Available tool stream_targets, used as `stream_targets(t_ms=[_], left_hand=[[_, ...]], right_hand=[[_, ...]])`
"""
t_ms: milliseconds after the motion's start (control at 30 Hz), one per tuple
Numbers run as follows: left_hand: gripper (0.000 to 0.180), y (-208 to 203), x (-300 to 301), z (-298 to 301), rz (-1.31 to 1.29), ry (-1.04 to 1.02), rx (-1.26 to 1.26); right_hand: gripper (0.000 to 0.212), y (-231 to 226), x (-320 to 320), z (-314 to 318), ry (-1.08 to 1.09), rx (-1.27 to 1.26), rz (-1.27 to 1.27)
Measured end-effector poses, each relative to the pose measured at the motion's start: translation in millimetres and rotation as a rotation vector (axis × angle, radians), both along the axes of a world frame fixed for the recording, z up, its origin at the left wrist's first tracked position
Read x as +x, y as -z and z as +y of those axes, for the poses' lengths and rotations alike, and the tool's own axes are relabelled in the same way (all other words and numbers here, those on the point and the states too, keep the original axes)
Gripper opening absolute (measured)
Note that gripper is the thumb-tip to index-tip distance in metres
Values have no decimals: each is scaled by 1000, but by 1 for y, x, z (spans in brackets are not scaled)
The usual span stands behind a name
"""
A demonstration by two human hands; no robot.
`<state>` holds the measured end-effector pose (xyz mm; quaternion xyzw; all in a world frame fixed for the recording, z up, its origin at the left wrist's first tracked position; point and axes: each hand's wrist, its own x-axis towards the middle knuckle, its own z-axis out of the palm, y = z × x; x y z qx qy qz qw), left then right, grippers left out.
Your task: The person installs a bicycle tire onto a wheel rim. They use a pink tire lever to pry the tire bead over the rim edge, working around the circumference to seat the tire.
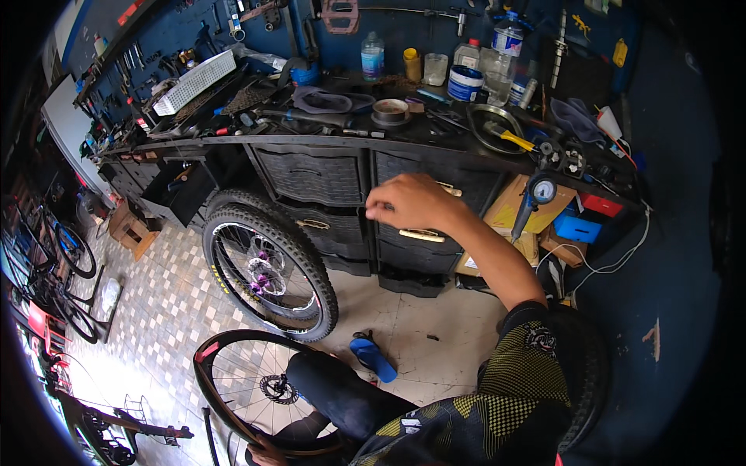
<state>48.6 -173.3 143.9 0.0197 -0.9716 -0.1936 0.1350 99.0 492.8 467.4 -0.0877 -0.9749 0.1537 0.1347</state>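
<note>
My left hand (268, 452) is low in the picture, closed on the dark rim of a bicycle wheel (208, 388). This wheel has thin spokes, a black disc rotor (277, 388) and a red patch on its rim, and it leans by my leg. My right hand (408, 203) is raised in front of the black drawers, with my arm stretched forward. Its fingers are curled together and point left; whether anything small is between them, I cannot make out. Below and left of it stand two wheels with knobby tyres (322, 287) and purple hub parts.
A black workbench (311, 133) crowded with tools, bottles and tubs runs across the back. Under it are drawers (311, 175) with pale handles. A pump with a gauge (543, 191) and cardboard boxes (505, 213) stand at right. A blue sandal (373, 357) lies on the floor.
</note>
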Motion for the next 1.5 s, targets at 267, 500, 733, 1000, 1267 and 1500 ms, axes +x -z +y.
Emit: stream_targets(t_ms=[267, 500, 733, 1000, 1267, 1500], left_hand=[[29, 38, -8, -23, 297, 168, -399], [34, 58, -12, -66, 160, 239, -293], [43, 58, 4, -71, 70, 42, -84], [58, 9, 4, -12, -116, -135, 139], [51, 15, 11, -6, 3, -229, 0], [47, -68, 8, 51, -153, -154, 83]], right_hand=[[56, 24, 7, 76, 482, 447, 154], [65, 50, 40, 81, 408, 589, 289], [52, -2, -1, 68, 455, 326, 214], [64, -66, -170, 120, 401, 302, 341], [65, -51, -278, 173, 502, 27, -22], [37, -106, -233, 235, 496, -116, 728]])
